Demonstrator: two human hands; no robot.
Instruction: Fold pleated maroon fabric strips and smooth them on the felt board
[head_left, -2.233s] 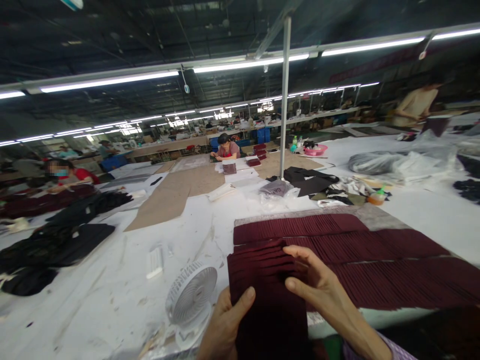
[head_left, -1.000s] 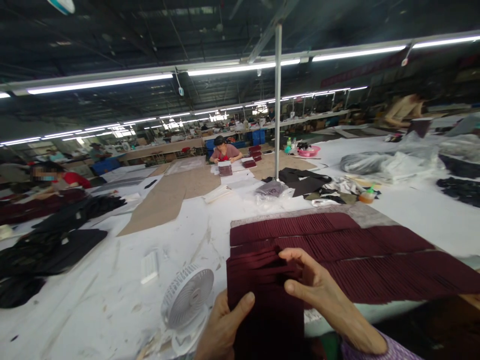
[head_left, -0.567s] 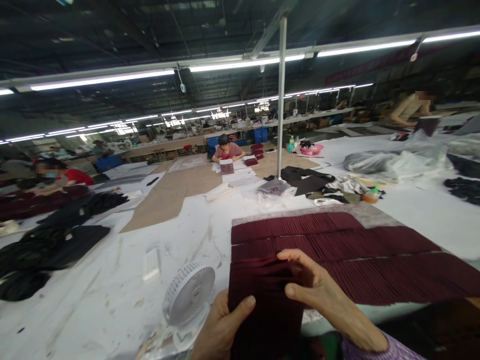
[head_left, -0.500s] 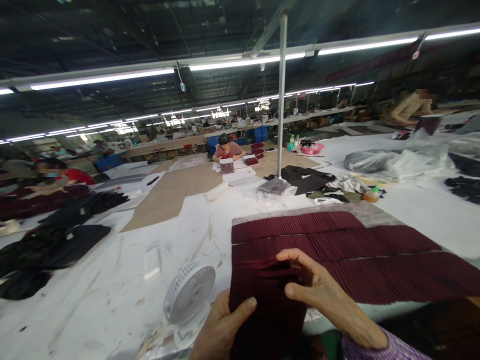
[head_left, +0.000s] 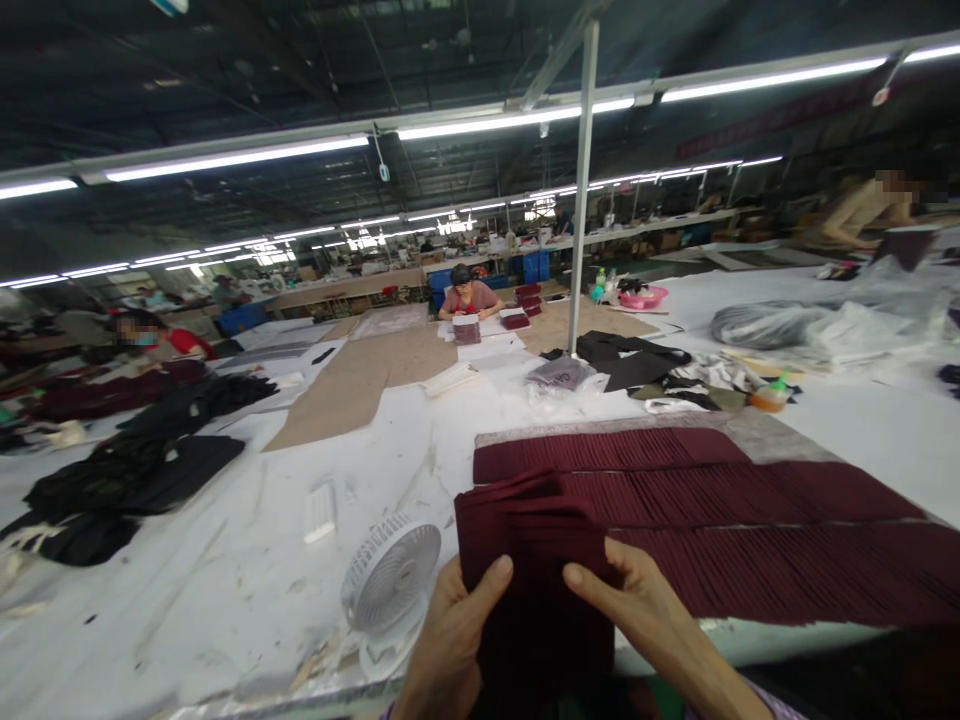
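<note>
A stack of dark maroon fabric pieces (head_left: 536, 560) is held up at the table's near edge, between both hands. My left hand (head_left: 461, 625) grips its left side, thumb lying on the front face and fingers behind. On the opposite side my right hand (head_left: 645, 610) is closed on the stack, thumb in front, the other fingers partly hidden behind it. Just beyond, rows of overlapping maroon fabric pieces (head_left: 750, 520) lie fanned out on the white table, over a greyish sheet (head_left: 787, 440).
A small white fan (head_left: 394, 575) stands left of my left hand. Dark garments (head_left: 165, 475) are heaped at the left. A metal post (head_left: 583, 190) rises beyond the rows, near black fabric scraps (head_left: 634, 360) and an orange bottle (head_left: 771, 398). Co-workers sit farther off.
My right hand has moved from hovering open over the stack to gripping its right side. The stack has been lifted and now stands apart from the rows. The view has shifted slightly left.
</note>
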